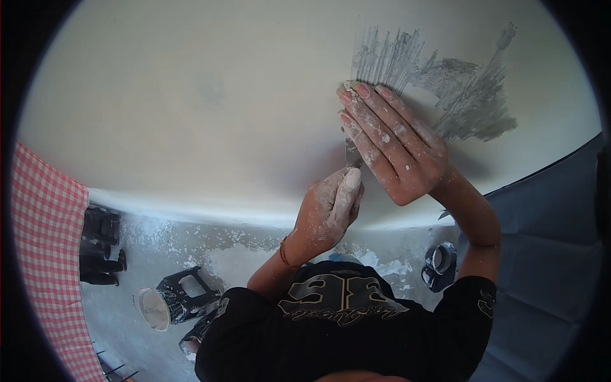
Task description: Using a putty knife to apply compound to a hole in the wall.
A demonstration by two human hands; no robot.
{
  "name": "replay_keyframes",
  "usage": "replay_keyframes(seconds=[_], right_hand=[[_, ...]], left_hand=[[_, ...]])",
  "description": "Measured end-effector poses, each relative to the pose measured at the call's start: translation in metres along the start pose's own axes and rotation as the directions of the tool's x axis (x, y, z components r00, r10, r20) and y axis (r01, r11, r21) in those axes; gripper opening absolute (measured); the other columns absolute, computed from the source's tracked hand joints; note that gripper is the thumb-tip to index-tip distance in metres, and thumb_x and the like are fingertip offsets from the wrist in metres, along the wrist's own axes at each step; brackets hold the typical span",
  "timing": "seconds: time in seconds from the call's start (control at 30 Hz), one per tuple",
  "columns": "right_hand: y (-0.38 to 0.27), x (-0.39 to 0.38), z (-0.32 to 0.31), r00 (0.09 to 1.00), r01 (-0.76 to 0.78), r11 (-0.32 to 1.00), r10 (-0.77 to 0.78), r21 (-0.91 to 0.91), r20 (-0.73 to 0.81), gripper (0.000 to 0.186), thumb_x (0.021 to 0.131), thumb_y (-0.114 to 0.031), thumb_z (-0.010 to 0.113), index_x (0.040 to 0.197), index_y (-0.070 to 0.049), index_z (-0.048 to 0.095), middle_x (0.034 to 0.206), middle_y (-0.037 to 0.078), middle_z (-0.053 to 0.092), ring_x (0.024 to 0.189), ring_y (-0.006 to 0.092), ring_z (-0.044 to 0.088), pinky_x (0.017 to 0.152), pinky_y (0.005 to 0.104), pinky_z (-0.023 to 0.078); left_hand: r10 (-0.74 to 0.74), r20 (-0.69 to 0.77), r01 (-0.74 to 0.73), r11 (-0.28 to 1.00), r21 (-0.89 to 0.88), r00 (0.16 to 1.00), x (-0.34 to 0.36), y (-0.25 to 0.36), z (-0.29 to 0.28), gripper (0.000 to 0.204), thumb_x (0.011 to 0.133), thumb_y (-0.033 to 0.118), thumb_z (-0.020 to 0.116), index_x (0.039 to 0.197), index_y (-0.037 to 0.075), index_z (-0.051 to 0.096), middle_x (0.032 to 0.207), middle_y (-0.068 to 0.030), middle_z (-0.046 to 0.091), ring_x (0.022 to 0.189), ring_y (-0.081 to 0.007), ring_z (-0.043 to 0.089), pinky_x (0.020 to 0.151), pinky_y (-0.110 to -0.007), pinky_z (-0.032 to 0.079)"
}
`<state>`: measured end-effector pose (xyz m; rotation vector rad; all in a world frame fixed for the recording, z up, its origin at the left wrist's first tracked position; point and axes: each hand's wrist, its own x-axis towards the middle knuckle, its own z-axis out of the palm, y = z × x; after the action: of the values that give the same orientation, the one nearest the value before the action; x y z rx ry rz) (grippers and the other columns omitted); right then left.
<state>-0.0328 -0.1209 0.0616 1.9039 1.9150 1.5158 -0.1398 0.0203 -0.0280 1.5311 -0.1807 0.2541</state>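
Observation:
In front of me is a pale, smooth wall [191, 83]. My left hand [328, 207], dusted white, is closed round the handle of a scraper, with its thumb pointing up along it. The scraper's thin metal blade [351, 154] stands close to the wall, partly covered by my other hand. My right hand [398, 143] lies flat, fingers stretched and spattered with white filler. Its fingertips reach a small lump of filler [348, 87] at the blade's upper end. Rough grey streaks [487, 105] mark the wall above and right of that hand.
A bucket of white filler [154, 310] stands beside a black stool [194, 286] at lower left. Another container [440, 258] is on the right. White splashes cover the floor [235, 258]. A red checked cloth [57, 210] hangs left, a grey sheet [534, 254] right.

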Motion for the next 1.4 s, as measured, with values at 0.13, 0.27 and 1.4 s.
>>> replay_keyframes(seconds=[0.13,0.27,1.4], right_hand=[[-0.002,-0.001,0.005,1.0,-0.012,1.0,0.012,0.02,0.02,0.023,0.093,-0.01,0.063,0.107,0.004,0.075,0.123,0.022,0.071,0.124,0.0336,0.066,0.108,0.0473,0.053],[0.002,-0.002,0.01,0.999,0.031,0.999,-0.031,-0.033,-0.01,0.02,0.094,-0.013,0.065,0.102,0.003,0.075,0.12,0.021,0.073,0.121,0.0335,0.068,0.106,0.0472,0.056],[0.007,0.015,-0.009,0.993,-0.016,0.999,0.012,-0.04,-0.114,0.029,0.087,-0.011,0.063,0.11,0.003,0.075,0.126,0.02,0.071,0.125,0.0319,0.065,0.111,0.0461,0.051]], left_hand=[[-0.087,0.018,0.088,0.995,-0.057,0.996,-0.001,-0.002,-0.003,0.048,0.112,0.033,0.043,0.076,0.003,0.052,0.056,0.0001,0.046,0.049,-0.01,0.045,0.051,-0.03,0.04],[-0.073,0.061,0.074,0.997,-0.017,0.995,0.003,0.003,-0.009,0.043,0.111,0.031,0.045,0.078,0.003,0.054,0.056,-0.0005,0.048,0.049,-0.0115,0.048,0.051,-0.031,0.041],[-0.04,-0.001,0.039,0.994,-0.101,0.999,0.0,0.032,-0.004,0.052,0.112,0.036,0.043,0.072,0.003,0.05,0.056,0.0015,0.044,0.047,-0.0076,0.043,0.047,-0.026,0.035]])
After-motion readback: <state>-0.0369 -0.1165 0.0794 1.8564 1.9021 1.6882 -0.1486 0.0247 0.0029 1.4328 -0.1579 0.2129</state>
